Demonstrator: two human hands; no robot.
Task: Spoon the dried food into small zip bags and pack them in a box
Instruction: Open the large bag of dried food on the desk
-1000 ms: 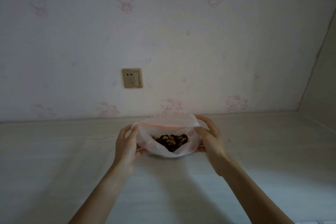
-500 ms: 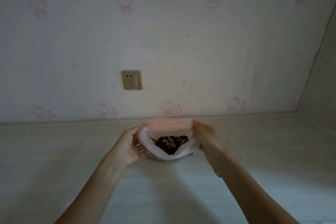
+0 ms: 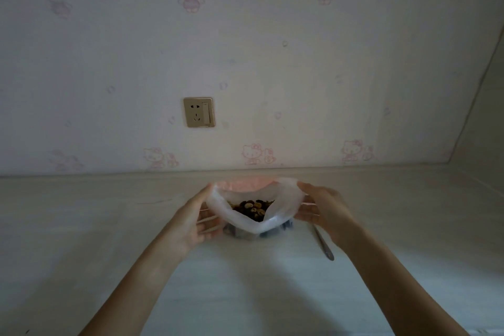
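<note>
Bag [image 3: 286,199] mouth held wide: left hand [image 3: 191,224] fingers at 9 o'clock rim, right hand [image 3: 324,207] fingers at 3 o'clock; slack grip risks dried food [image 3: 252,209] spilling onto table [image 3: 81,226]

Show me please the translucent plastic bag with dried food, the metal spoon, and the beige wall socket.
translucent plastic bag [image 3: 286,200], head view, right side wall of the bag
metal spoon [image 3: 324,244], head view, middle of the handle
beige wall socket [image 3: 198,112], head view, centre of the plate

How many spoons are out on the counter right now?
1. The spoon lies on the counter beside the bag, partly under the right hand. Others may be hidden.
</note>
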